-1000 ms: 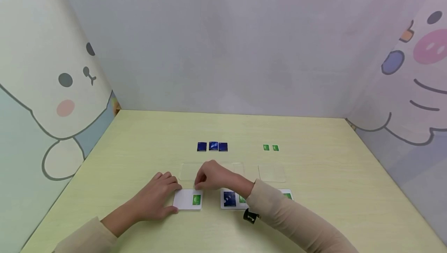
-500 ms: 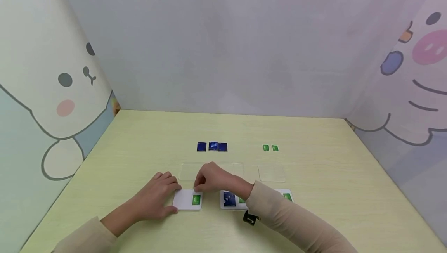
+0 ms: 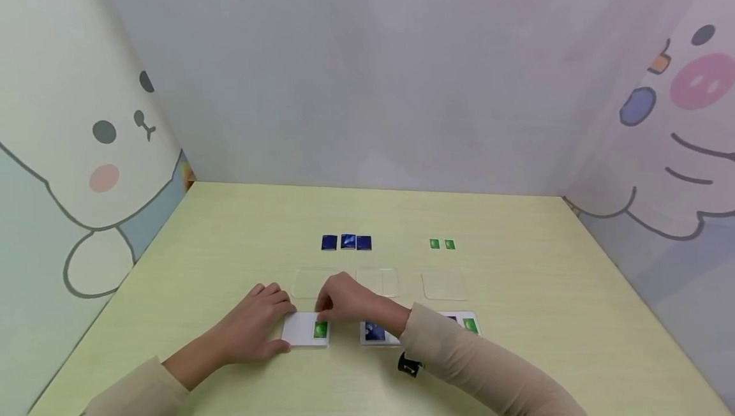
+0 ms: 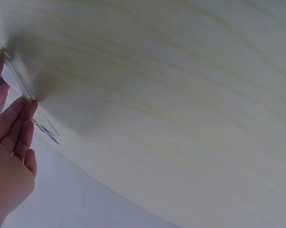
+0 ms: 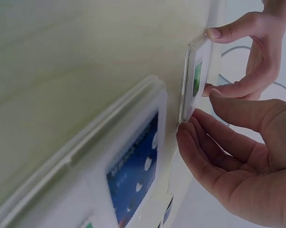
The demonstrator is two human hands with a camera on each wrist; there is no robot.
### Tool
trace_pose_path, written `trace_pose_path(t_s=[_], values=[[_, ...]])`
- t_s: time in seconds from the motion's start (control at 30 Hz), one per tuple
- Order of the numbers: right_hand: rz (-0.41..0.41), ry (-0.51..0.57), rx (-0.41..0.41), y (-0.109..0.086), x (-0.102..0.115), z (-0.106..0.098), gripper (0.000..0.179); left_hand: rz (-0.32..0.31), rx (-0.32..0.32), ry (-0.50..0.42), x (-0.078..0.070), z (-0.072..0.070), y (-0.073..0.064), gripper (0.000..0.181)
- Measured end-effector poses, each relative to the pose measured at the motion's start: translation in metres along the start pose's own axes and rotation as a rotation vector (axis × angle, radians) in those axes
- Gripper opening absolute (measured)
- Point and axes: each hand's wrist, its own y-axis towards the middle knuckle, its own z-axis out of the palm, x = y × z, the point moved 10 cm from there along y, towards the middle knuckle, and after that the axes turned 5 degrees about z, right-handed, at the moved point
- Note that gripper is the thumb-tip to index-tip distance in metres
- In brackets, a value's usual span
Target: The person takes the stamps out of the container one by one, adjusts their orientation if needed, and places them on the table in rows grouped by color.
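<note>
So the white case (image 3: pixel 297 329) with the green sticker (image 3: pixel 320 330) is lower centre of the head view, long axis running left-to-right, left hand (image 3: pixel 255 325) pinching its left end, right hand (image 3: pixel 344 298) pinching around the top right corner, so neither's really nearer.

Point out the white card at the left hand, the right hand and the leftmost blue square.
White card (image 3: pixel 302 329), head view: bare top face.
Right hand (image 3: pixel 342 297), head view: back of hand.
Leftmost blue square (image 3: pixel 329 242), head view: its centre.
</note>
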Motion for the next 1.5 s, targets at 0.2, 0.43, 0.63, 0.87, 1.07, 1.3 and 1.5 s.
trace_pose_path(t_s=[0.2,0.43,0.63,0.87,1.07,1.3,1.5], values=[[-0.003,-0.055,-0.064,-0.004,0.003,0.003,0.010,0.007,-0.004,-0.002,-0.001,-0.001,0.001,0.045],[-0.014,-0.156,-0.135,-0.009,0.010,0.006,0.018,0.029,-0.037,0.011,-0.003,-0.003,0.001,0.043],[-0.013,-0.182,-0.135,-0.013,0.011,0.008,0.024,0.047,-0.066,0.018,-0.004,-0.005,-0.001,0.044],[-0.029,-0.232,-0.129,-0.012,0.012,0.010,0.028,0.054,-0.071,0.015,-0.004,-0.005,-0.001,0.044],[-0.038,-0.250,-0.144,-0.013,0.014,0.010,0.029,0.046,-0.053,0.015,-0.003,-0.003,0.000,0.044],[-0.052,-0.185,-0.150,-0.009,0.012,0.006,0.021,0.042,-0.046,0.013,-0.003,-0.003,0.000,0.045],[-0.060,-0.145,-0.158,-0.005,0.008,0.004,0.020,0.051,-0.061,0.016,-0.004,-0.004,0.000,0.045]])
